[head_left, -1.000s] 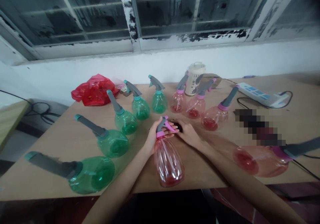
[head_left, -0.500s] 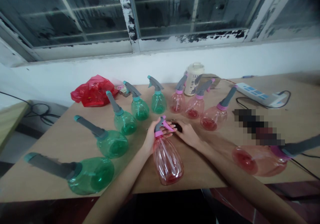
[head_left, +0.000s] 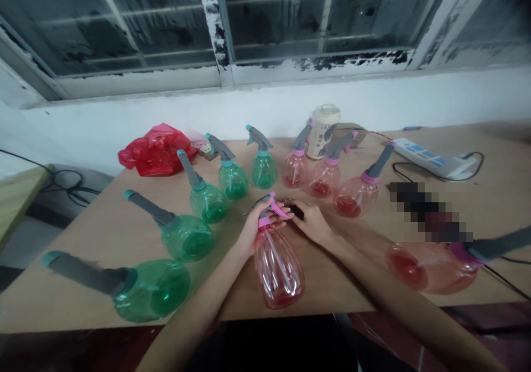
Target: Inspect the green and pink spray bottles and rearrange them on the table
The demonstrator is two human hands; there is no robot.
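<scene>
My left hand [head_left: 259, 225] is shut around the neck of a clear pink plastic spray bottle [head_left: 277, 272], which lies on the table with its grey-and-pink trigger head under my fingers. A thin dark strand [head_left: 255, 209] sticks out to the left of that head. My right hand [head_left: 313, 223] is right next to it, its fingers closed on a small dark object [head_left: 296, 211], partly hidden and too unclear to name.
Several green spray bottles [head_left: 186, 238] and several pink ones [head_left: 355, 196] lie fanned around my hands on the wooden table [head_left: 332, 289]. Behind them are a red plastic bag [head_left: 155, 151], a cream cup [head_left: 321, 131], a power strip [head_left: 431, 159] and cables. A pixelated patch [head_left: 427, 211] covers part of the right side.
A thin dark strand now shows left of the bottle's trigger head. My hands have shifted only slightly around the bottle head, and the other bottles have stayed in place.
</scene>
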